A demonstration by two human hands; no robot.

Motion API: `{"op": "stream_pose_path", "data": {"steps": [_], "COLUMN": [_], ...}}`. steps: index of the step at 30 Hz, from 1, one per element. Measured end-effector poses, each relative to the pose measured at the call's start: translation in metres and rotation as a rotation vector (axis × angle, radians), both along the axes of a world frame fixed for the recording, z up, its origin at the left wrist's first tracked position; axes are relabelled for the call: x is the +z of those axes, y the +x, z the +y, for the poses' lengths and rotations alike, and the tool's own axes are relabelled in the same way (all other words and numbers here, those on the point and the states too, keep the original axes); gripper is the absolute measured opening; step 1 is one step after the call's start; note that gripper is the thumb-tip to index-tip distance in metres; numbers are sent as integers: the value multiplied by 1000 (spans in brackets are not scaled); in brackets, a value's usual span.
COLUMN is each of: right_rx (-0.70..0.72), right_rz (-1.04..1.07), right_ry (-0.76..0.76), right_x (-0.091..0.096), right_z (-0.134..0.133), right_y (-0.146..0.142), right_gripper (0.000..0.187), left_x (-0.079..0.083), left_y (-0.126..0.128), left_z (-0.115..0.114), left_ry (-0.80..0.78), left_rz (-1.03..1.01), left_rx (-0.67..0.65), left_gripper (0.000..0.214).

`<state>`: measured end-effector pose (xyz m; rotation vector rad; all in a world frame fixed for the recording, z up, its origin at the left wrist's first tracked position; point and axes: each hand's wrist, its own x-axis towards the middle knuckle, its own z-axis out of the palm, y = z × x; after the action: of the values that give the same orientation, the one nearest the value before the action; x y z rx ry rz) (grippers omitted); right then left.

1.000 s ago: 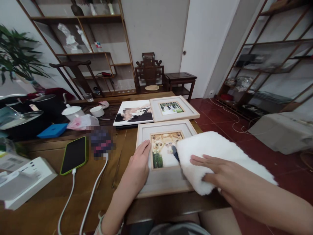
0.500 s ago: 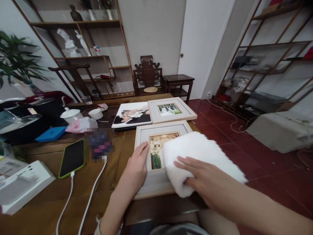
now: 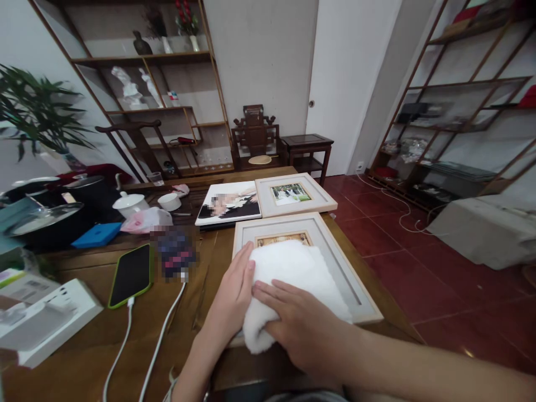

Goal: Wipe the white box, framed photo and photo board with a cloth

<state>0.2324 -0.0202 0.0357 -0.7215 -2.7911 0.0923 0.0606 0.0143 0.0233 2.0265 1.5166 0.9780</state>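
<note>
One phone (image 3: 130,275), green-edged, on the table (image 3: 209,279); one left hand (image 3: 231,290), open, laid along the left side of a wooden frame (image 3: 350,268); one white cloth (image 3: 295,265), covering most of the framed picture (image 3: 276,237); one right hand (image 3: 299,321), gripping the cloth from above.

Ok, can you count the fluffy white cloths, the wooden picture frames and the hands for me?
Fluffy white cloths: 1
Wooden picture frames: 2
Hands: 2 (left hand, right hand)
Total: 5
</note>
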Motion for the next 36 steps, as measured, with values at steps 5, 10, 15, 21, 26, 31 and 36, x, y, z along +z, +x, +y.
{"op": "stream_pose_path", "data": {"steps": [5,10,15,21,26,31,36], "right_rx": [-56,-123,-185,-308,-282,6,-120], "right_rz": [-34,-151,-149,-93,-11,-175,-200], "right_ry": [63,58,101,127,298,250,172], "right_x": [3,8,15,49,65,35,25], "right_z": [18,49,83,113,118,120,130], "right_y": [-10,-11,-17,-9,-13,-29,-4], "right_gripper": [24,30,32,35,39,20,20], "left_x": [-4,-10,-15,-16,-13,-9,-13], "left_y": [-6,-8,-8,-7,-3,-3,-5], "left_z": [2,4,6,8,7,8,10], "left_ry": [3,40,85,127,74,81,67], "left_rz": [12,55,157,259,324,331,329], "left_rx": [-38,-28,-28,-39,-60,-107,-101], "left_gripper": [54,55,52,52,40,39,39]}}
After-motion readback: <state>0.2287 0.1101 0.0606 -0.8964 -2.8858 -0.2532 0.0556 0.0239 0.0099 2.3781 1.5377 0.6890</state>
